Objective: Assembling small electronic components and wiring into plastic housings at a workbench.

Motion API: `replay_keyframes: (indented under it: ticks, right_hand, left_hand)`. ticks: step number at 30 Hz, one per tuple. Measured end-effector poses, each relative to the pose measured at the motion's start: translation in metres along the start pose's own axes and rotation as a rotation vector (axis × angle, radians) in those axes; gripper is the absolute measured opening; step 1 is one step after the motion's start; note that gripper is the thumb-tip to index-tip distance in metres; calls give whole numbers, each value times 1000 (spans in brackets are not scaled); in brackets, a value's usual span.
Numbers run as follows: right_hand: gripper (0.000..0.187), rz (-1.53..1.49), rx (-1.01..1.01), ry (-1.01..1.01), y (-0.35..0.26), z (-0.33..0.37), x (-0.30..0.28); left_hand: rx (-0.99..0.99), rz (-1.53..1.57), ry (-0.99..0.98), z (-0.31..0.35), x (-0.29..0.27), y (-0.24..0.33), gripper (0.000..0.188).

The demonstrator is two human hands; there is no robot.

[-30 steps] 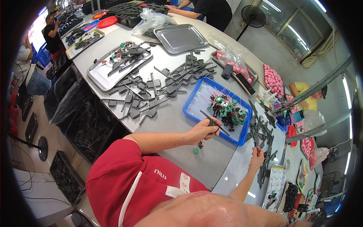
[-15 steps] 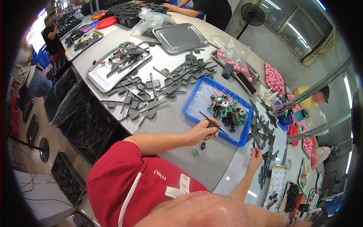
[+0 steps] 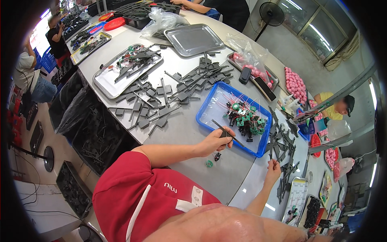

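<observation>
The fingers of the left hand (image 3: pixel 217 142) cover the middle of the dark part (image 3: pixel 226 133) it holds, while those of the right hand (image 3: pixel 274 171) hide the end of a dark strip (image 3: pixel 271 155), so its full shape cannot be told. In the blue tray (image 3: pixel 211 107), the heaped circuit boards (image 3: pixel 244 117) are too small and tangled to count. The top edge cuts off a person in black (image 3: pixel 233 14), and the face of a person in yellow (image 3: pixel 333 114) is blurred.

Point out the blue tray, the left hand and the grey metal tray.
Blue tray (image 3: pixel 265 137), head view: right-side wall.
Left hand (image 3: pixel 215 142), head view: middle of it.
Grey metal tray (image 3: pixel 194 39), head view: flat middle.
</observation>
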State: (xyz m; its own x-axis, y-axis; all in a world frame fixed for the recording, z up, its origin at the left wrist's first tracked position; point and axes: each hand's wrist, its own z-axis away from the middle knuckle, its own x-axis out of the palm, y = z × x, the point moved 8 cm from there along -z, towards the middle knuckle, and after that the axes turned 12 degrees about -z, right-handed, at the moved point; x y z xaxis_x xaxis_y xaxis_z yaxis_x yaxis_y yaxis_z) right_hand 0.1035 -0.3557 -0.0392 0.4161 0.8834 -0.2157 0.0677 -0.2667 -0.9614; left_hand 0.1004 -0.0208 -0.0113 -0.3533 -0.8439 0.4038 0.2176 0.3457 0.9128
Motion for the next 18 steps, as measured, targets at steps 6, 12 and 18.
replay_keyframes:
  ticks: [6,12,18]
  right_hand:
    - [15,-10,-7,6,1,0,0]
    - [15,1,-13,-5,4,0,0]
    - [15,60,-16,-36,4,0,2]
  left_hand:
    - [-2,14,-7,1,1,0,22]
    - [18,2,-11,2,1,3,22]
    - [12,-9,-13,3,1,3,20]
